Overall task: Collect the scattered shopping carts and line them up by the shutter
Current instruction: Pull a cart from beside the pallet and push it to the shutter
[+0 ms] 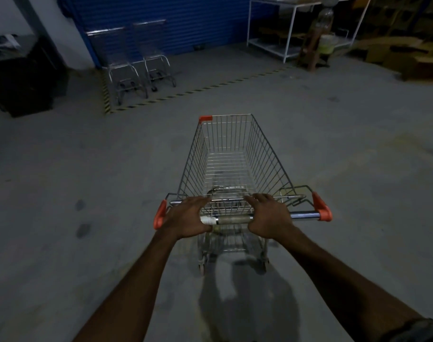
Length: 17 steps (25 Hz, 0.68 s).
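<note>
One shopping cart (231, 156) stands on the grey floor (87, 156) right in front of us, well away from the blue shutter (198, 21). Our left hand (186, 218) and right hand (269, 214) hold its handle bar (232, 219), thumbs tucked under it and fingers lying long over the top. Two more carts (123, 66) sit side by side against the shutter, behind striped tape (198, 91). A white rack (287, 33) is off to the right.

The two carts (136, 67) by the shutter (161, 21) are blurred, their baskets barely traceable. The left hand (186, 218) and right hand (269, 218) cover parts of the near cart (265, 154)'s handle (232, 219). Its front wheels are hidden under the basket. A dark bulk (20, 85) at the left runs off the edge and cannot be identified.
</note>
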{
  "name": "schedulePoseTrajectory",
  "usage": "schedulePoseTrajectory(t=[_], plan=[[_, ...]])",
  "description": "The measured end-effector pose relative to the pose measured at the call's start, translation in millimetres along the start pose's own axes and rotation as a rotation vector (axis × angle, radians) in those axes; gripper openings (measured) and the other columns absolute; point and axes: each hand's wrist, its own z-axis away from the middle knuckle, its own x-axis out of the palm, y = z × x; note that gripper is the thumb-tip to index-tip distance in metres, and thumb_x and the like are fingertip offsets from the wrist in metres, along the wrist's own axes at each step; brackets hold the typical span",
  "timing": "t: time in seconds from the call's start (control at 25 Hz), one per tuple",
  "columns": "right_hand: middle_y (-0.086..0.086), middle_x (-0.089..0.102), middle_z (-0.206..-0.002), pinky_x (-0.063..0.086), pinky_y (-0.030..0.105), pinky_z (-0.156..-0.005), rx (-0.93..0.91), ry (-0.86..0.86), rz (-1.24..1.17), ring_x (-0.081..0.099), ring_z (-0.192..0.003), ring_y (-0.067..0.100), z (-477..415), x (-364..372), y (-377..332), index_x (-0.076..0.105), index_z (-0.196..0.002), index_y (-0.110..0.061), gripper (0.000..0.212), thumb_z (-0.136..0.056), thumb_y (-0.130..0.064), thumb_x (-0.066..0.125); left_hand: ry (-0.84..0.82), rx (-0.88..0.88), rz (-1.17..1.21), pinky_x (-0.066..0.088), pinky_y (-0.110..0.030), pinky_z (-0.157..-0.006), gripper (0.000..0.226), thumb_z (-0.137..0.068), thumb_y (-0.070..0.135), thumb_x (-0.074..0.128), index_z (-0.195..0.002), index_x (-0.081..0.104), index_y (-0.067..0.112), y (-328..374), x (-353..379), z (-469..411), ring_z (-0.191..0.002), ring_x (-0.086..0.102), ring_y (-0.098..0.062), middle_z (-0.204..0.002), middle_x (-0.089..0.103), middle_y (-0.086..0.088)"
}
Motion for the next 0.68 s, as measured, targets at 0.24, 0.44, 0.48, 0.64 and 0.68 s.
schedulePoseTrajectory(t=[0.24, 0.44, 0.48, 0.64, 0.68], plan=[[0.004, 0.039, -0.161, 0.046, 0.051, -0.109, 0.002, -0.011, -0.01, 0.034, -0.147, 0.032, -111, -24, 8, 0.032, -0.158, -0.03, 0.091, -0.076, -0.05, 0.065, 0.0, 0.011, -0.014, 0.033, -0.034, -0.113, 0.091, -0.074, 0.06, 0.074, -0.154, 0.036, 0.04, -38, -27, -110, -0.145, 0.036, -0.013, -0.16, 0.038, 0.011], [0.004, 0.041, -0.159, 0.045, 0.05, -0.107, -0.028, 0.001, 0.004, 0.037, -0.145, 0.03, -215, -46, 35, 0.035, -0.157, -0.031, 0.09, -0.074, -0.048, 0.066, 0.013, -0.002, 0.006, 0.034, -0.032, -0.113, 0.091, -0.072, 0.061, 0.076, -0.152, 0.039, 0.041, -60, -40, -214, -0.144, 0.038, -0.012, -0.158, 0.04, 0.012], [0.003, 0.042, -0.158, 0.046, 0.05, -0.106, -0.04, 0.006, 0.006, 0.038, -0.144, 0.03, -236, -52, 42, 0.036, -0.156, -0.031, 0.089, -0.074, -0.048, 0.066, 0.017, -0.006, 0.011, 0.034, -0.032, -0.114, 0.091, -0.071, 0.062, 0.076, -0.152, 0.039, 0.041, -63, -43, -236, -0.144, 0.038, -0.012, -0.158, 0.04, 0.012], [0.003, 0.046, -0.155, 0.047, 0.049, -0.106, -0.089, -0.016, 0.022, 0.042, -0.141, 0.03, -324, -75, 75, 0.038, -0.155, -0.03, 0.092, -0.069, -0.053, 0.059, 0.016, -0.059, 0.029, 0.031, -0.032, -0.115, 0.094, -0.071, 0.061, 0.076, -0.153, 0.035, 0.043, -67, -53, -320, -0.146, 0.035, -0.011, -0.16, 0.037, 0.013], [0.004, 0.046, -0.155, 0.047, 0.049, -0.106, -0.099, -0.017, 0.022, 0.042, -0.141, 0.03, -344, -82, 82, 0.038, -0.155, -0.03, 0.093, -0.067, -0.055, 0.056, 0.016, -0.067, 0.034, 0.03, -0.032, -0.116, 0.094, -0.072, 0.061, 0.076, -0.154, 0.034, 0.042, -67, -56, -339, -0.146, 0.034, -0.011, -0.16, 0.036, 0.013]])
